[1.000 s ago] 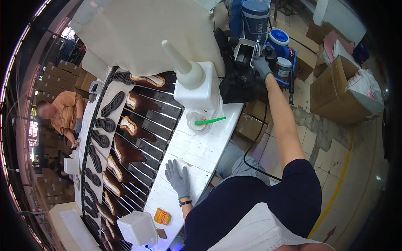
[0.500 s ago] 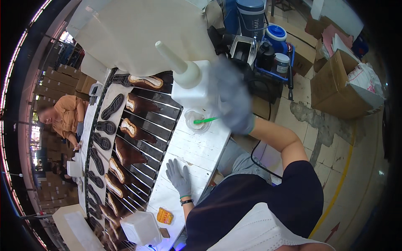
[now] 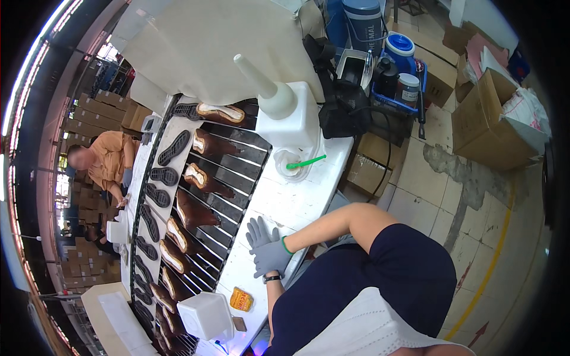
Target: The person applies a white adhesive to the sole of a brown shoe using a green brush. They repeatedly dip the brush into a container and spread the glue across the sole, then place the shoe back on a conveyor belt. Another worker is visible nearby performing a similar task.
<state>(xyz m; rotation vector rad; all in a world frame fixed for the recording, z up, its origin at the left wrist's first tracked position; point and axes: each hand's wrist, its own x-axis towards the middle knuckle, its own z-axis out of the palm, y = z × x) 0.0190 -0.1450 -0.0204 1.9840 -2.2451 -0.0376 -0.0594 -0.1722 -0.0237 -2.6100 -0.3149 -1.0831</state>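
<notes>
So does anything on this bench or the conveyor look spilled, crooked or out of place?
Nothing stands out. Both gloved hands, the left hand and the right hand, rest together on the white bench. The green stick sits in its clear dish, and the shoe parts lie in rows on the conveyor.

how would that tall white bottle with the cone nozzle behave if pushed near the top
The white bottle probably tips rather than slides: it stands tall, and its long nozzle already leans. Its squarish base likely resists rolling. How full it is cannot be seen, so weight is uncertain.

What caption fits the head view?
Grey-gloved right hand over grey-gloved left hand on white workbench beside slatted conveyor of brown shoes.
</notes>
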